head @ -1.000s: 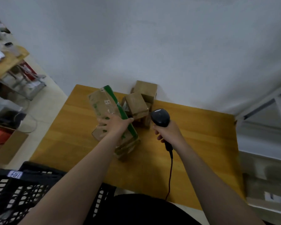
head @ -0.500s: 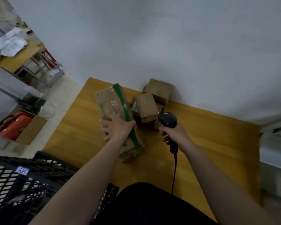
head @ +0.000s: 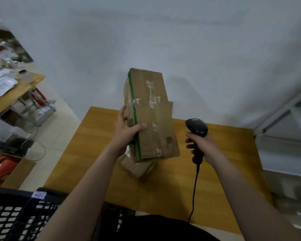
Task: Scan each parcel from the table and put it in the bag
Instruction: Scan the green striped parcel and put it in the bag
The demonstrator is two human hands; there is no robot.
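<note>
The wooden counter [head: 215, 171] lies below both hands. The tall green-taped parcel [head: 151, 115] is held upright, gripped at its left edge by the left hand [head: 125, 134], thumb across its front. A smaller parcel [head: 139, 168] lies below that hand. The right hand [head: 205, 145], just right of the tall parcel, grips the black scanner [head: 196, 127] by its handle.

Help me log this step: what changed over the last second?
The left hand, which rested on the green-taped cardboard parcel on the wooden table, now grips it and has raised it upright off the table. The right hand still holds the barcode scanner by its handle; a smaller cardboard box stays on the table.
</note>
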